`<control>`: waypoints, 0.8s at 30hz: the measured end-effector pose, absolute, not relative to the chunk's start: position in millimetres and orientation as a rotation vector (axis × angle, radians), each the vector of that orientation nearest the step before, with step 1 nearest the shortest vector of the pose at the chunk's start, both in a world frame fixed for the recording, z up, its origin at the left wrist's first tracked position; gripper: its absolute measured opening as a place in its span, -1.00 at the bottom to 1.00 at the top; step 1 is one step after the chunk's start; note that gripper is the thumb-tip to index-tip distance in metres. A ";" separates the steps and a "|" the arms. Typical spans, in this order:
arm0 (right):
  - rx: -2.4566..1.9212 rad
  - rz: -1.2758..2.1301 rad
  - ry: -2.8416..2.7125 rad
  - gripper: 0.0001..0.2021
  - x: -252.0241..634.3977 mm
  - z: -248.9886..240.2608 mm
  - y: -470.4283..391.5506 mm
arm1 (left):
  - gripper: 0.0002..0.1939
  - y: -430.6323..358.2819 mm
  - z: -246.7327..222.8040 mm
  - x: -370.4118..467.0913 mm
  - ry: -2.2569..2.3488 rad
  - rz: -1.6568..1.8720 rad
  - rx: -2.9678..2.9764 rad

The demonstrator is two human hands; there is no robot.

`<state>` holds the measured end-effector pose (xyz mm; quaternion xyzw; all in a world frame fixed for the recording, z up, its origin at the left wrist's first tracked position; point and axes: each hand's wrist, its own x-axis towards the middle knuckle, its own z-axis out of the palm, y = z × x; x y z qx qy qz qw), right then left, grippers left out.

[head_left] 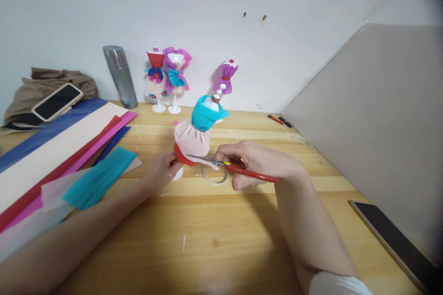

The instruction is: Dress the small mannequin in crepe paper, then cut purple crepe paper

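Observation:
A small white dress form (pixel 210 103) leans to the right, dressed in a teal paper top (pixel 204 114) and a gathered pale pink skirt (pixel 192 139) over a red layer (pixel 183 155). My left hand (pixel 164 168) grips the skirt's lower left edge, its fingertips partly hidden behind the paper. In my right hand (pixel 252 161) is a pair of scissors (pixel 254 174) with red and yellow handles. Their blades point left and lie along the skirt's lower hem. A roll of clear tape (pixel 215 180) sits on the table beneath the scissors.
Colourful crepe paper strips (pixel 65 147) cover the left side. Behind stand a grey flask (pixel 122 78) and three dressed forms (pixel 175 78) by the wall. A phone (pixel 58 101) rests on brown cloth; another phone (pixel 391 239) lies at right. Pens (pixel 279 120) lie near the right partition.

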<state>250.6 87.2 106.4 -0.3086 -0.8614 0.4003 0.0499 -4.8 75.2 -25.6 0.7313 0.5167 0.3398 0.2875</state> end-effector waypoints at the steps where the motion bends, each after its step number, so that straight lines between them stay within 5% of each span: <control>1: -0.936 1.222 -2.625 -0.46 250.6 106.7 87.1 | -0.68 75.0 -25.2 -4.5 1.381 0.902 1.949; 24: -0.782 1.218 -2.674 -0.56 250.1 100.9 92.9 | -0.67 68.3 -15.6 2.1 1.438 0.833 1.898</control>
